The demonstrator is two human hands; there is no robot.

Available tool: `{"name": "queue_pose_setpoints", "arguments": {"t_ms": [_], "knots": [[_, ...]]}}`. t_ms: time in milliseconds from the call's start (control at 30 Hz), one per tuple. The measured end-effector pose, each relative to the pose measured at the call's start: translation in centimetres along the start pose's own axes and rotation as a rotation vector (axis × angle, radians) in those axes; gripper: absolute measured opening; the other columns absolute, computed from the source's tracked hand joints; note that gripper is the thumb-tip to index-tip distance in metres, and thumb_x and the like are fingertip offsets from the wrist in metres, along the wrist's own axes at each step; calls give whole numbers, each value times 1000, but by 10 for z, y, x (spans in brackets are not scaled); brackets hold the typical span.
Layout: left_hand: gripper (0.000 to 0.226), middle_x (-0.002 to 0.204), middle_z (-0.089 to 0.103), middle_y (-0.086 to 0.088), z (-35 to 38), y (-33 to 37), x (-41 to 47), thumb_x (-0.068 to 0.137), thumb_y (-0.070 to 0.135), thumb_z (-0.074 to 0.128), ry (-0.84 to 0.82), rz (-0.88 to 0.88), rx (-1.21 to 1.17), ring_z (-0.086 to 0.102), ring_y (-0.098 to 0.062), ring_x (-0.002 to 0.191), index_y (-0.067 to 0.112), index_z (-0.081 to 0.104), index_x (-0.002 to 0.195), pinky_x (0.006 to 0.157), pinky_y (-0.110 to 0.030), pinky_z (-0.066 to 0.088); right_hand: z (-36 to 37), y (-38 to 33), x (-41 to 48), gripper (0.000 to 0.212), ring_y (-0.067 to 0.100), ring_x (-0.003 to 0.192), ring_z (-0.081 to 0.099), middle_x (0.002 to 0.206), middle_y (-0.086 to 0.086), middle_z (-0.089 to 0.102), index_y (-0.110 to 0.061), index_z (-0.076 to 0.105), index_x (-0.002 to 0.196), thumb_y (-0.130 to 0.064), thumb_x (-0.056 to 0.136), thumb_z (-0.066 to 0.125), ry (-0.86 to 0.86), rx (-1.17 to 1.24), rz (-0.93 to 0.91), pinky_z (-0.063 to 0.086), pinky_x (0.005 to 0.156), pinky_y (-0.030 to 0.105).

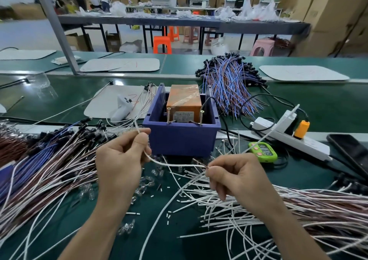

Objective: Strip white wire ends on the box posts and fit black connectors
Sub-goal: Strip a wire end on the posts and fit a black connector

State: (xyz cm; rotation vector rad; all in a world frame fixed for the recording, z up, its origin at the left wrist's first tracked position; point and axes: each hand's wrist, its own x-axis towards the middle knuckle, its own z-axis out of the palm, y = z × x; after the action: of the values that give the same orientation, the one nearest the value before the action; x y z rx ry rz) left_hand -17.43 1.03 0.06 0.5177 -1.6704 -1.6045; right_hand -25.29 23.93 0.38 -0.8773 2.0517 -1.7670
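**White wire held in front of the purple box**

A single white wire (175, 165) is stretched across the centre of the frame. It is pinched between thumb and forefinger of the left hand (119, 166), and its bare end is pinched by the fingertips of the right hand (239, 180). Just above the hands a purple box (181, 138) is seen, open at the top. An orange block (184, 100) wrapped in clear tape is held inside it, and two upright screws (168, 115) are set at the block's near edge. Loose white wires (258, 220) are piled at the lower right. Wires fitted with black connectors (49, 160) are heaped at the left. A green timer (262, 152) is placed to the right of the box.
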Motion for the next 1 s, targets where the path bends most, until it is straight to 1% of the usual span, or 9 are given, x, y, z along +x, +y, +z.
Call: {"name": "queue_pose_setpoints", "arguments": {"t_ms": [133, 200, 300, 400, 467, 567, 700, 867, 1000], "knots": [[13, 51, 60, 9, 3, 1, -10, 95, 28, 71, -26, 182, 340, 34, -6, 38, 34, 82, 100, 39, -15, 27, 7, 4, 0, 22, 22, 44, 60, 64, 8, 70, -19, 75, 77, -18, 96, 63, 25, -116, -6, 43, 46, 21], [14, 54, 63, 11, 5, 5, -14, 95, 30, 69, -44, 246, 449, 40, -7, 39, 32, 81, 102, 41, -9, 26, 9, 6, 1, 21, 20, 56, 67, 70, 3, 73, -23, 76, 81, -20, 97, 64, 120, -175, -25, 52, 56, 27], [17, 55, 61, 13, 7, 9, -17, 96, 23, 65, -40, 337, 595, 53, -3, 52, 26, 81, 104, 52, -10, 38, 9, 4, 3, 24, 13, 77, 73, 79, -6, 77, -32, 80, 86, -15, 97, 67, 320, -140, -49, 59, 72, 24], [20, 57, 62, 15, 9, 10, -19, 98, 17, 62, -36, 371, 653, 61, 0, 73, 21, 79, 107, 62, -8, 42, 4, -6, 7, 22, 19, 73, 71, 78, 0, 76, -28, 79, 84, -18, 99, 65, 464, -51, -91, 59, 70, 36], [21, 62, 65, 14, 10, 12, -19, 98, 17, 60, -25, 395, 663, 61, 3, 82, 21, 79, 105, 66, -4, 42, 1, -19, 11, 20, 26, 59, 61, 68, 2, 71, -25, 77, 83, -27, 98, 63, 442, -55, -130, 52, 58, 40], [20, 56, 61, 13, 13, 12, -17, 97, 23, 57, -24, 408, 680, 60, -3, 80, 25, 77, 96, 67, -11, 42, -6, -35, 24, 15, 8, 48, 46, 55, -6, 59, -31, 74, 82, -38, 90, 64, 344, -390, -180, 39, 49, 24], [19, 49, 54, 13, 16, 9, -16, 96, 29, 59, -25, 394, 709, 59, -6, 73, 25, 72, 83, 64, -16, 42, -5, -46, 40, 15, 13, 51, 50, 53, -8, 56, -28, 73, 75, -28, 91, 72, 306, -722, -202, 46, 54, 34], [25, 46, 48, 9, 16, 9, -11, 96, 26, 63, 3, 358, 709, 57, -11, 72, 22, 69, 72, 62, -13, 39, -4, -47, 47, 16, 13, 52, 51, 50, -12, 54, -28, 73, 75, -31, 90, 70, 296, -770, -205, 41, 52, 28], [25, 62, 59, 8, 16, 8, -7, 95, 30, 62, 17, 300, 675, 55, -15, 68, 21, 69, 73, 63, -19, 40, -4, -44, 52, 18, 17, 54, 52, 52, -5, 56, -24, 74, 75, -32, 90, 70, 300, -810, -188, 46, 56, 35]]}}
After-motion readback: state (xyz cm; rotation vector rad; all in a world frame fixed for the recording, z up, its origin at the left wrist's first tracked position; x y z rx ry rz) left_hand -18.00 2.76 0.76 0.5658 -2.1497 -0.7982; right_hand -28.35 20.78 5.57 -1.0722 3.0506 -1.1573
